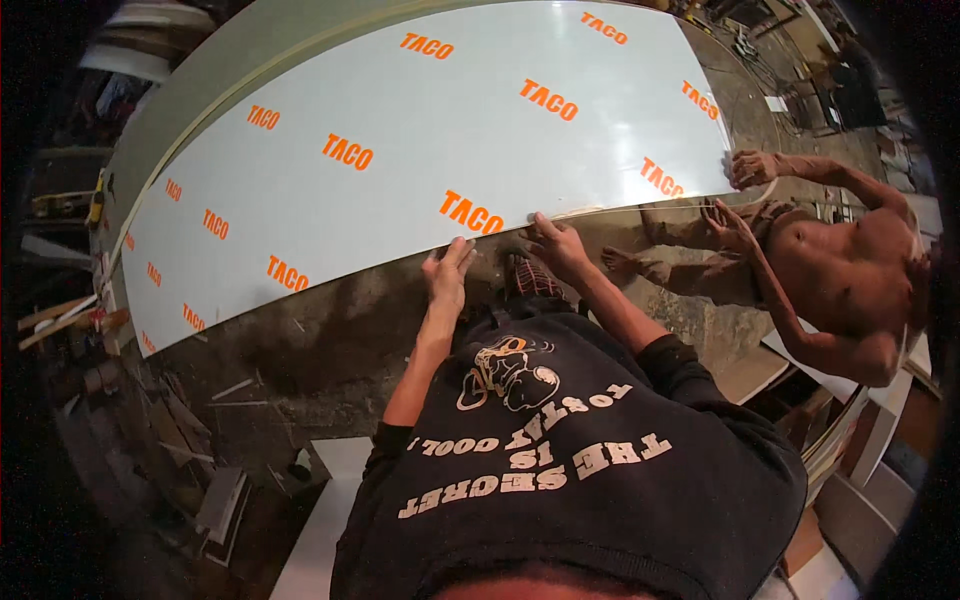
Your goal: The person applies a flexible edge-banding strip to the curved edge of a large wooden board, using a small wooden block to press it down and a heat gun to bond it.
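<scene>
A large glossy pale sheet (pixel 420 110) with orange lettering lies across the upper middle. Its near edge curves slightly. My left hand (pixel 447 275) grips that edge, fingertips on the rim, the thumb side toward the left. Just to its right, my right hand (pixel 558 248) is closed on the same edge, fingers on top; what lies beneath them is hidden. From there a thin pale strip (pixel 690 207) follows the edge rightward and curls away past the corner. A co-worker's one hand (pixel 752 169) rests at the sheet's right corner; their other hand (pixel 727 225) is by the strip.
A shirtless co-worker (pixel 840 265) sits close on the right, legs stretched beneath the sheet. Pale boards (pixel 850 510) are stacked at lower right; another white board (pixel 320 530) stands at lower left. Offcuts and scraps litter the floor (pixel 310 350). Tools and clutter line the far right.
</scene>
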Tool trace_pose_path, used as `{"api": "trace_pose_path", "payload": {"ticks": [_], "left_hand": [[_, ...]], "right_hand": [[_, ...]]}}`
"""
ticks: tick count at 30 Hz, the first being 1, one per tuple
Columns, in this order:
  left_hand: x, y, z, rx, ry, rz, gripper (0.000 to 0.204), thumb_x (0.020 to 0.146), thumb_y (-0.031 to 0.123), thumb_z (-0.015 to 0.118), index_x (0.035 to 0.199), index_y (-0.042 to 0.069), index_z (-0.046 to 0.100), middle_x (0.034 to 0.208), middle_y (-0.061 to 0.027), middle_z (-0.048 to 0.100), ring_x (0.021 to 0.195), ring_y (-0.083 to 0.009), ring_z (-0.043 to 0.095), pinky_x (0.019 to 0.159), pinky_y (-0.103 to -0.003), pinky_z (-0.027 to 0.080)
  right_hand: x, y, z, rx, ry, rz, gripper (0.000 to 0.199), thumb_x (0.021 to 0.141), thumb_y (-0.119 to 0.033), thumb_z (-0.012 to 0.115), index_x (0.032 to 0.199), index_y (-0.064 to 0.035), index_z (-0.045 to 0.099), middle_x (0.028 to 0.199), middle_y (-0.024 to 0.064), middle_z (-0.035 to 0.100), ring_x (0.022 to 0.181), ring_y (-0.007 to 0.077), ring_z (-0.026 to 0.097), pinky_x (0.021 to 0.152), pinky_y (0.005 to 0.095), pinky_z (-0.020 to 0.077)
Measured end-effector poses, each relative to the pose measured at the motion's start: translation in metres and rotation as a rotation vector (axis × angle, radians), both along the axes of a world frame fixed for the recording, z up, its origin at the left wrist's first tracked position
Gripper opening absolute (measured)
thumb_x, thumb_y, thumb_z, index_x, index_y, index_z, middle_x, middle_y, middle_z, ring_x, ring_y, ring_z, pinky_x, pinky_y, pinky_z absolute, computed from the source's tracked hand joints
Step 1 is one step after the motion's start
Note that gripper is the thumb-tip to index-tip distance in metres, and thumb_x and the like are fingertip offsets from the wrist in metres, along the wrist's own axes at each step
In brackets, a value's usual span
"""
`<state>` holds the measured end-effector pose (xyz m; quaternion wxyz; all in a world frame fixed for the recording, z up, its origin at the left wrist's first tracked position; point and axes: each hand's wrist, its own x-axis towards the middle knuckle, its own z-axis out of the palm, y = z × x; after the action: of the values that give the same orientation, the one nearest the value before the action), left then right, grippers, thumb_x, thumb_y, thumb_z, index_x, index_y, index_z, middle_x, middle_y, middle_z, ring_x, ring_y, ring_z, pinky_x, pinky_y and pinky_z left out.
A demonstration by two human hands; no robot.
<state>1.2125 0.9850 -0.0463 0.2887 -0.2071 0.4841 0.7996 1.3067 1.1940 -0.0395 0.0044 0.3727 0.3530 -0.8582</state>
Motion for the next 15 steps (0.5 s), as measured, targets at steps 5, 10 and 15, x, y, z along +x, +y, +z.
{"api": "trace_pose_path", "payload": {"ticks": [5,10,15], "left_hand": [[0.002,0.001,0.002,-0.004,0.027,0.006,0.040,0.087,0.008,0.069,0.122,0.002,0.052,0.112,-0.0086,0.063,0.099,-0.0263,0.066,0.084,-0.038,0.055],[0.004,0.002,0.003,-0.013,0.030,0.018,0.035,0.087,0.008,0.068,0.118,0.003,0.053,0.109,-0.0087,0.064,0.098,-0.0269,0.066,0.083,-0.038,0.056],[0.006,0.008,0.000,-0.003,-0.003,0.030,0.032,0.088,0.007,0.067,0.117,0.001,0.054,0.112,-0.0114,0.064,0.105,-0.0289,0.065,0.089,-0.041,0.055]], "right_hand": [[-0.001,-0.003,-0.002,-0.026,0.035,-0.069,0.044,0.093,-0.030,0.066,0.114,0.0076,0.058,0.109,0.0130,0.063,0.099,0.0221,0.063,0.078,0.0347,0.0531],[0.007,0.018,-0.007,-0.023,0.055,-0.066,0.042,0.092,-0.030,0.067,0.112,0.0061,0.057,0.108,0.0130,0.064,0.097,0.0229,0.064,0.083,0.0355,0.0519],[0.025,0.046,-0.006,-0.023,0.034,-0.111,0.039,0.092,-0.028,0.068,0.113,0.0031,0.058,0.108,0.0109,0.063,0.098,0.0221,0.063,0.084,0.0359,0.0515]]}}
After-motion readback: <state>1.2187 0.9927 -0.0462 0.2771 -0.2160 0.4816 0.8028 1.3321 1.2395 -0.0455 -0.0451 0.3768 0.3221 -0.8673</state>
